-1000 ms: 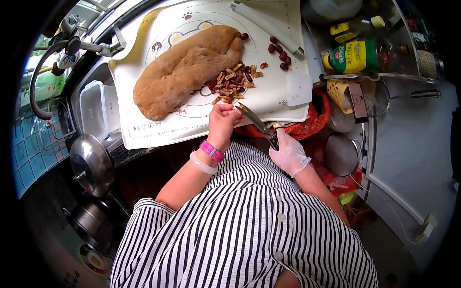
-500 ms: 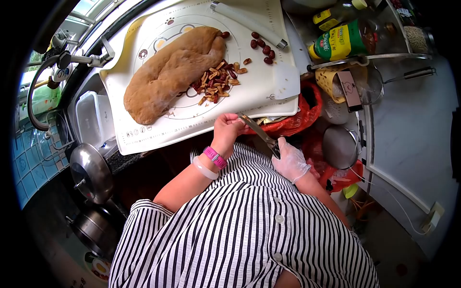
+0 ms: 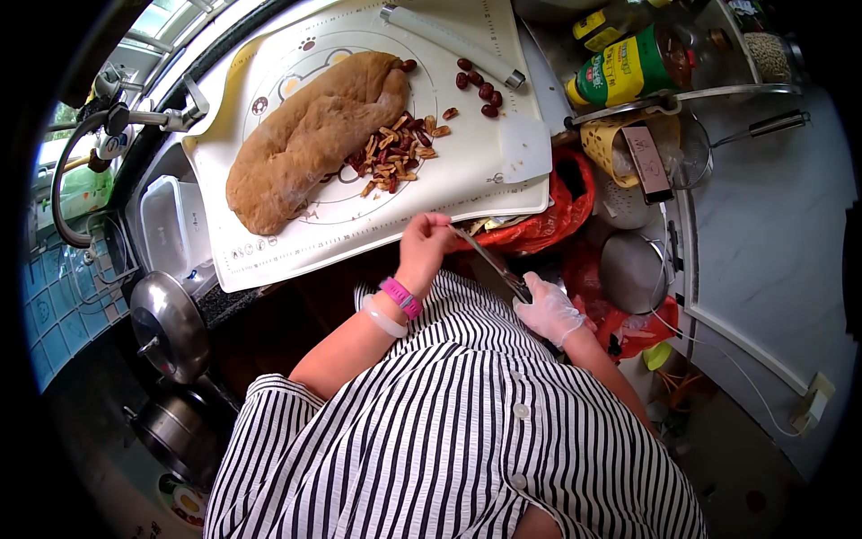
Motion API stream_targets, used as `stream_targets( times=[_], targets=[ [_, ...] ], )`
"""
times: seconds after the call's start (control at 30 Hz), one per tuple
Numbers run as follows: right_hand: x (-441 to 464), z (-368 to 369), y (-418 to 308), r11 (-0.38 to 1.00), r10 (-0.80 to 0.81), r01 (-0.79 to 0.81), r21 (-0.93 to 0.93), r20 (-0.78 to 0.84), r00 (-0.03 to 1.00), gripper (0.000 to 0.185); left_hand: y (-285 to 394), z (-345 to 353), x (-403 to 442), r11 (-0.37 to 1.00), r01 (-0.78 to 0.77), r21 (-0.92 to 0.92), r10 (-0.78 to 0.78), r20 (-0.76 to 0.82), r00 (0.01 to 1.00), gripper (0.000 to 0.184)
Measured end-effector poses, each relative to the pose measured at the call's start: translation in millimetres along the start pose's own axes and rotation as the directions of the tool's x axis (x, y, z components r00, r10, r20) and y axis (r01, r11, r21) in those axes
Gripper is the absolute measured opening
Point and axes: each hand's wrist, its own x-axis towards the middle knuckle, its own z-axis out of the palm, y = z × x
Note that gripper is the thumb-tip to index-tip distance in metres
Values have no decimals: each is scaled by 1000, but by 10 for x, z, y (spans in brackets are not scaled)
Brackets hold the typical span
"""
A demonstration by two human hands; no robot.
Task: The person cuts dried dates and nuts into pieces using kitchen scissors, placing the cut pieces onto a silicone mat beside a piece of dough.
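My left hand (image 3: 426, 245), bare with a pink wristband, pinches its thumb and fingers together just beyond the mat's front edge. Whatever is between those fingertips is too small to make out. In a clear plastic glove, my right hand (image 3: 549, 311) grips the dark handles of a pair of scissors (image 3: 488, 257). The blades point up and left, with their tips at my left fingertips. Beyond my hands, a long brown slab of dough (image 3: 314, 139) lies on a white baking mat (image 3: 485, 193). Beside it is a heap of cut dates and nut pieces (image 3: 395, 157).
Several whole red dates (image 3: 486, 91) and a rolling pin (image 3: 453, 45) lie at the mat's far right. A white scraper (image 3: 523, 153) rests on its right edge. Below hangs a red plastic bag (image 3: 570, 211). A pot lid (image 3: 169, 328) stands at left.
The scissors have turned, so their blades look narrower, and my right hand has shifted slightly right and down. My left hand stays at the blade tips. The whole view has shifted slightly.
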Motion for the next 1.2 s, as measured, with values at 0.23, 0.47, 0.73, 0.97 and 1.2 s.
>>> stream_targets(
  times=[0.23, 0.47, 0.73, 0.97, 1.2],
  targets=[
    [22, 13, 102, 999, -41, 42, 12, -63, 997, 62, 759, -337, 227, 472, -557, 684, 805, -77, 588, 11],
    [14, -37, 41, 995, -17, 24, 94, -72, 997, 64, 1377, -76, 943, -116, -367, 923, 900, 254, 355, 18],
    [-42, -143, -122, 933, -79, 134, 334, -174, 982, 39, 1667, 62, 1853, -467, -167, 868, 734, 486, 474, 14],
    [68, -303, -498, 836, -99, 229, 499, -274, 957, 34, 1416, -25, 1037, 890, -429, 153, 419, 92, 903, 25],
    [512, -417, -972, 873, -216, 260, 412, -149, 965, 46, 955, -310, 320, 915, 45, -401, -21, 66, 998, 26]
  ],
)
